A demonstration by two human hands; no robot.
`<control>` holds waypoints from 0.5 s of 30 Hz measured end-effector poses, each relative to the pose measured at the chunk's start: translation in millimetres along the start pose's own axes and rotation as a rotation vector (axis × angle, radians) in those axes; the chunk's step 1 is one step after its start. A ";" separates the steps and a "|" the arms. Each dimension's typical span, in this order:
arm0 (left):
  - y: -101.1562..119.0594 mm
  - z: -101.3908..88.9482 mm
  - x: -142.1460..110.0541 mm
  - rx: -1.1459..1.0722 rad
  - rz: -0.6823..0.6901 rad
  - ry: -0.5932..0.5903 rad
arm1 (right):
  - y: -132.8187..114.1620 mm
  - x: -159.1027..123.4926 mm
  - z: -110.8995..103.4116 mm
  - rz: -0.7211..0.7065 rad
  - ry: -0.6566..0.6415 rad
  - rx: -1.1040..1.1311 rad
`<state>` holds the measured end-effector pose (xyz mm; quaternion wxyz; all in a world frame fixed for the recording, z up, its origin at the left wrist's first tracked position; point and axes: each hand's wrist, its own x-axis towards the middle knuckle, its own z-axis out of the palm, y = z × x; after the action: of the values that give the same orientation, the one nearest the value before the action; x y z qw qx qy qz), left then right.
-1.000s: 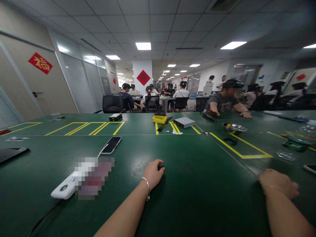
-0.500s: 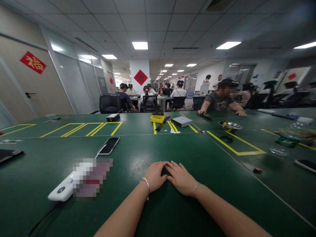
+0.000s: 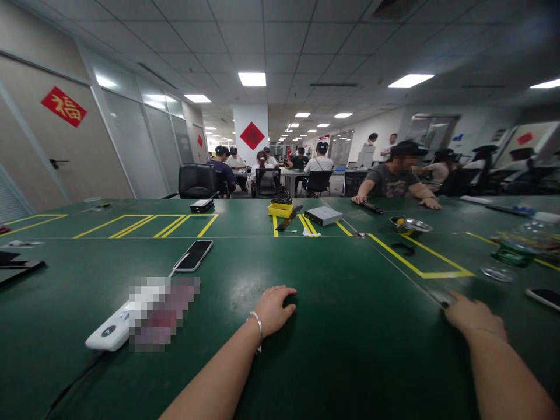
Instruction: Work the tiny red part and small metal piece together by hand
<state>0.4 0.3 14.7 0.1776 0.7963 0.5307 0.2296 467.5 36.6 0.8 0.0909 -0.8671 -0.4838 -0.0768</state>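
Observation:
My left hand (image 3: 275,310) lies on the green table (image 3: 350,350) with its fingers out and the thumb apart, holding nothing. A light bracelet circles that wrist. Out to the right, my right hand (image 3: 476,319) is low over the table beside the seam line, its fingers bent and drawn together. A small dark bit shows at its fingertips. The spot where a small red object lay is covered by this hand, so what the fingers hold is hidden.
Left of me lie a white power strip (image 3: 107,335) and a phone (image 3: 193,255) on a cable. Right are a plastic bottle (image 3: 518,248), another phone (image 3: 545,297) and a metal bowl (image 3: 411,224). A yellow tray (image 3: 280,210) and grey box (image 3: 322,216) stand ahead. A person (image 3: 394,175) sits opposite.
My right hand has left my left hand and moved far right, over the spot of the small red object. My left hand has stayed in place. The view has shifted slightly.

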 end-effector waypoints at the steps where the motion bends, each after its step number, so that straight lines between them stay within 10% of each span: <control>1: 0.2 -0.4 0.0 -0.004 0.001 0.003 | 3.0 2.5 4.4 0.033 -0.047 0.039; 15: -2.0 -1.0 4.1 -0.123 -0.084 0.058 | -13.9 -2.2 -3.7 0.179 -0.060 0.234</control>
<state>-0.3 4.9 15.2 0.2202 0.7539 0.5535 0.2771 454.4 41.1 5.0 0.1833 -0.8922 -0.4125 0.0143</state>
